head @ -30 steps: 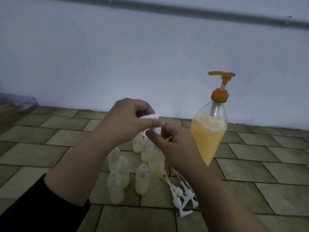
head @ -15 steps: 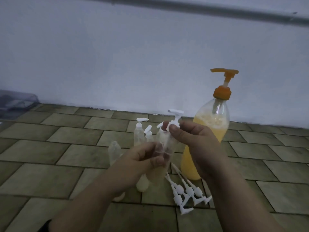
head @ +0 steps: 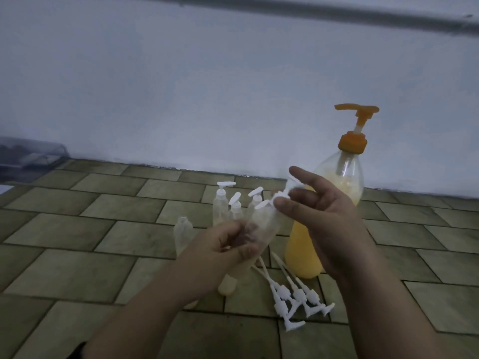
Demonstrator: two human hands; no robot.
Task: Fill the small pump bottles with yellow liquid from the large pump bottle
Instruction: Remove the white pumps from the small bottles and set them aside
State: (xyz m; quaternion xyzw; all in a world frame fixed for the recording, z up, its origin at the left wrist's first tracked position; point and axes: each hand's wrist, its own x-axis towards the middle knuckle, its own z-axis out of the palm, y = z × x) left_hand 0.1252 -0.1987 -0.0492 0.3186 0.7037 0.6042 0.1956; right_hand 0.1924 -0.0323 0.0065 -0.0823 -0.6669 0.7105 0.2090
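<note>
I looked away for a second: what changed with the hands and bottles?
The left hand dropped from the pump top to grip the small bottle lower down; the right hand now pinches its white pump head. The large pump bottle and loose pumps stayed put.

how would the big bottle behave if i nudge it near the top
The big bottle looks mostly full of yellow liquid, so it is probably heavy and slow to slide. It is tall with a narrow neck and a raised orange pump, so a push up high might tip it. Its thin clear wall likely dents.
</note>
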